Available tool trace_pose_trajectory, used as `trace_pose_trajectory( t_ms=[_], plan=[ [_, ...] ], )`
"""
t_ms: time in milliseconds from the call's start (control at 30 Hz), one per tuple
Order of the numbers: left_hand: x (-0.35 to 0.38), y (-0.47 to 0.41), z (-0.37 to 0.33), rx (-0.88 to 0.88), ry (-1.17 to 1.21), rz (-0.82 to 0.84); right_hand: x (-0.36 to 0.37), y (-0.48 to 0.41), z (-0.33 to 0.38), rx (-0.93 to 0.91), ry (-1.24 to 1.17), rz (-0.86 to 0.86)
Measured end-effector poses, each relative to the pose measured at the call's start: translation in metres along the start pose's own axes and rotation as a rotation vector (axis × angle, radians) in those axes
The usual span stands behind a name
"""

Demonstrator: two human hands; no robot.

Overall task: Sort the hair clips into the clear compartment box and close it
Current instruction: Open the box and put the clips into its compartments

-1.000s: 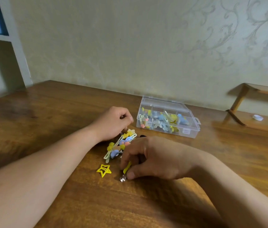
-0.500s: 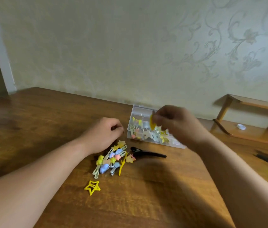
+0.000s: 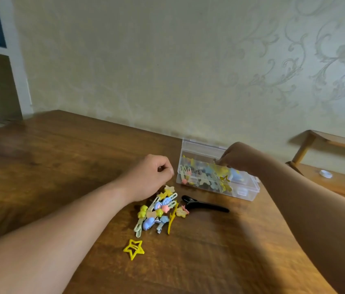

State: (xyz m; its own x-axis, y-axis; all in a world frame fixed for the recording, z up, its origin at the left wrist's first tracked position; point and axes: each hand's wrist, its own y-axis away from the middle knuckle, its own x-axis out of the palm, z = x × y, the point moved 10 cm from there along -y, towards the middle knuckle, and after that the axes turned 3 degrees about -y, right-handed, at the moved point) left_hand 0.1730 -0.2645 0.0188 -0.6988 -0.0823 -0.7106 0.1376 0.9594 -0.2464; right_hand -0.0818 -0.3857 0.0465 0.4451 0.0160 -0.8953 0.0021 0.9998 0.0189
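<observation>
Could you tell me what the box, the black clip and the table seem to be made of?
Box: clear, glossy plastic; contents show through.
Black clip: likely smooth plastic, faint sheen.
Table: wood or veneer, grain visible, glossy.

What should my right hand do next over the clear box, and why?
Probably bring the right hand back to the pile of clips for another one; whether it holds one now I cannot tell. The clear box is open, while the pile, a yellow star clip and a long black clip lie unsorted on the table.
</observation>
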Motion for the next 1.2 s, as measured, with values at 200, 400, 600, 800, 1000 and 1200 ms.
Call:
trace_pose_trajectory(
  t_ms=[200,400,600,800,1000,1200],
  plan=[
    [0.0,0.0,0.0,-0.015,-0.013,-0.002,-0.015,0.022,0.002,-0.016,0.028,-0.149],
    [-0.002,0.002,0.0,-0.027,-0.015,-0.006,-0.03,0.099,0.031,-0.251,-0.296,-0.384],
    [-0.003,0.001,0.004,-0.031,-0.025,-0.036,0.017,0.156,0.066,-0.503,-0.353,-0.188],
    [-0.004,0.0,0.008,-0.025,0.049,-0.038,0.054,0.187,0.098,-0.754,-0.246,-0.013],
    [-0.005,0.002,0.005,-0.048,0.092,-0.055,0.079,0.215,0.128,-0.905,-0.127,0.139],
    [-0.007,0.004,0.004,-0.07,0.081,-0.057,0.101,0.24,0.152,-0.944,0.005,0.344]
  ],
)
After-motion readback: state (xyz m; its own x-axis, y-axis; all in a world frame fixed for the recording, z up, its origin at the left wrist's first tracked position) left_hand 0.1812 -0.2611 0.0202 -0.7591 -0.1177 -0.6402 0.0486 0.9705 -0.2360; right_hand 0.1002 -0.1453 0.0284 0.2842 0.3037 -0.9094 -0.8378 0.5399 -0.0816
